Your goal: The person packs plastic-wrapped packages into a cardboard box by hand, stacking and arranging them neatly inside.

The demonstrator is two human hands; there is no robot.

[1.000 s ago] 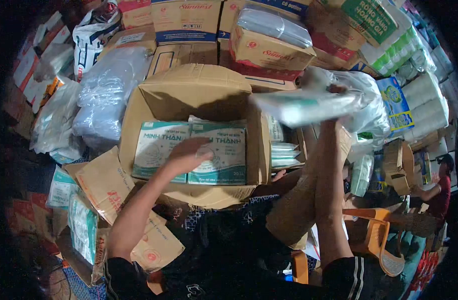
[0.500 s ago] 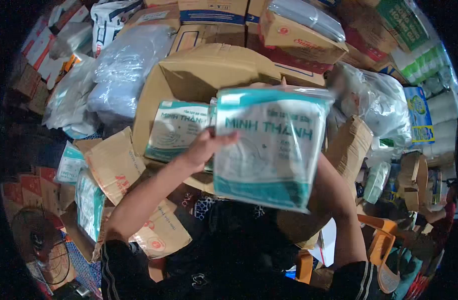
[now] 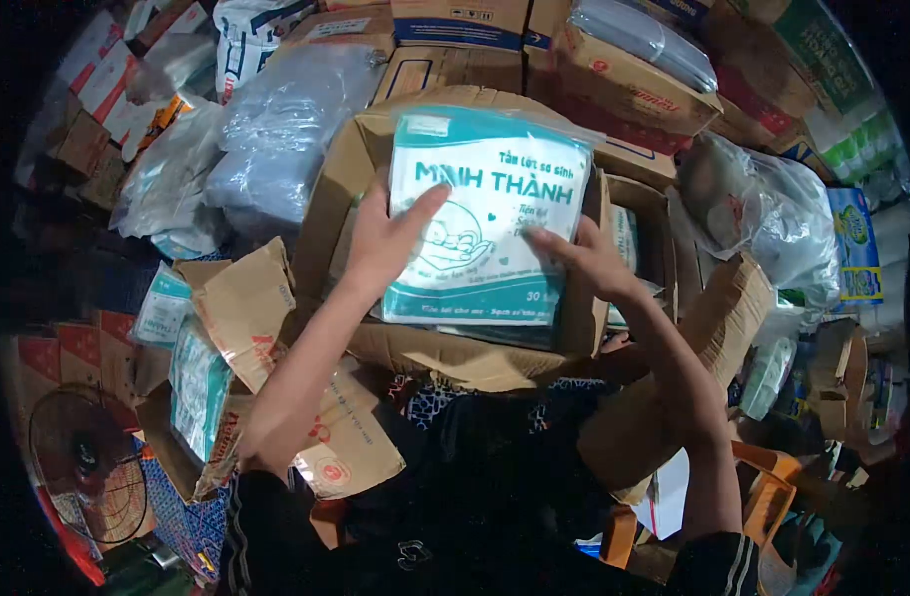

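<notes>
Stacked cartons, plastic-wrapped bundles and loose packaging crowd the dim storeroom around a seated person in black clothing, with a standing fan at the far left and an orange plastic chair at the lower right. Squarely before the person is an open cardboard box, and over its mouth both hands hold up a Minh Thành newborn-liner pack, its teal-and-white printed face turned towards the wearer and slightly tilted. Gripping the left edge, the left hand has its thumb laid across the front beneath the brand name, while the other fingers are mostly hidden behind, so the hand is closed only to the thickness of the pack. At the right edge the right hand pinches in the same way, thumb on the front face beside the small lettering; how its remaining fingers lie behind cannot be told. Below the held pack, the edge of another pack shows inside the box; whether the two touch is unclear. Just beside, on the right, a smaller carton contains similar teal-and-white packs. More of them stand in a carton near the left forearm.
</notes>
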